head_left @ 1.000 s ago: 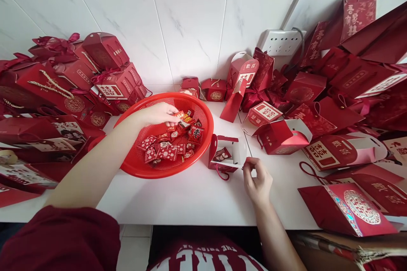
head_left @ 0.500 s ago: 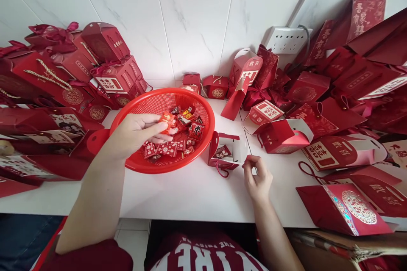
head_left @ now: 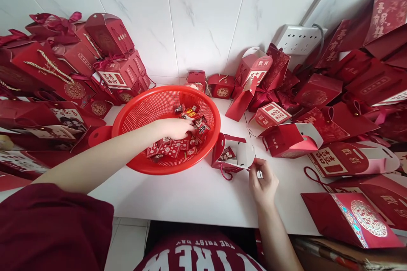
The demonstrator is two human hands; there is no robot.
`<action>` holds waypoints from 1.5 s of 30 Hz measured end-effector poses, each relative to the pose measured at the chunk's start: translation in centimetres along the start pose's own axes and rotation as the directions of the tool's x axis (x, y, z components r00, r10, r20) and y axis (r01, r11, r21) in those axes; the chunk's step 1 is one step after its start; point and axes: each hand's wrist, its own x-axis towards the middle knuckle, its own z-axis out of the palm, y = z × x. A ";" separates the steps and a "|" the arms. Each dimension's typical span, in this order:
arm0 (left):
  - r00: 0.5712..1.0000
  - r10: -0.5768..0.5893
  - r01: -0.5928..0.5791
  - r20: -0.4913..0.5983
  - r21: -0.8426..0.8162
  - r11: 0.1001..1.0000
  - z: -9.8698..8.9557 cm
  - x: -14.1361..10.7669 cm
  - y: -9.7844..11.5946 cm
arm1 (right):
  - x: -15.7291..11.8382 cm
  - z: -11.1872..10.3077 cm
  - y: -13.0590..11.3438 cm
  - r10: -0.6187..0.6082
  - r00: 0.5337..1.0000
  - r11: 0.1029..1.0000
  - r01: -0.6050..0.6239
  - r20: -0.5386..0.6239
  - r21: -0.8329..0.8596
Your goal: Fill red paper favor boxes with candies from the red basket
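Observation:
My left hand [head_left: 178, 128] reaches into a red plastic colander [head_left: 136, 112], its fingers curled down among the wrapped candies [head_left: 171, 148]. The palm and fingertips are hidden, so what they close on does not show. Just right of the colander stands a small red candy box [head_left: 233, 167] with its top open, a white inside and a dark red wrapped candy [head_left: 227, 153] in it. My right hand [head_left: 263, 180] pinches the right edge of this box between thumb and finger. A twisted red cord hangs down its front.
Red gift boxes [head_left: 108, 36] are piled at the left, and more boxes [head_left: 321, 91] crowd the right side. A white power strip [head_left: 299, 39] leans on the tiled wall behind. The white tabletop [head_left: 190, 194] runs along the front.
My left hand has gone from above the colander's left-middle down to the right into the candies. The orange-red wrapped candy it held is out of sight. My right hand stays on the box.

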 end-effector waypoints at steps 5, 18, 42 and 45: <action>0.985 -0.108 0.123 -0.131 0.110 0.986 -0.1 0.4 -1.5 | 0.1 0.0 0.0 0.008 1.000 1.000 -0.009 0.021 0.012; 0.999 0.000 -0.002 -0.042 -0.049 0.999 2.6 3.3 -2.6 | 0.2 0.0 0.0 0.020 0.999 1.000 -0.020 0.032 0.014; 0.869 -0.440 0.459 0.225 -0.039 0.888 0.3 -1.4 -10.0 | 0.0 -0.2 0.0 0.017 0.999 0.999 -0.019 0.037 0.035; 0.877 -0.413 0.447 0.248 -0.099 0.889 0.6 -0.9 -10.6 | 0.0 -0.2 0.0 0.022 0.999 0.999 -0.023 0.036 0.042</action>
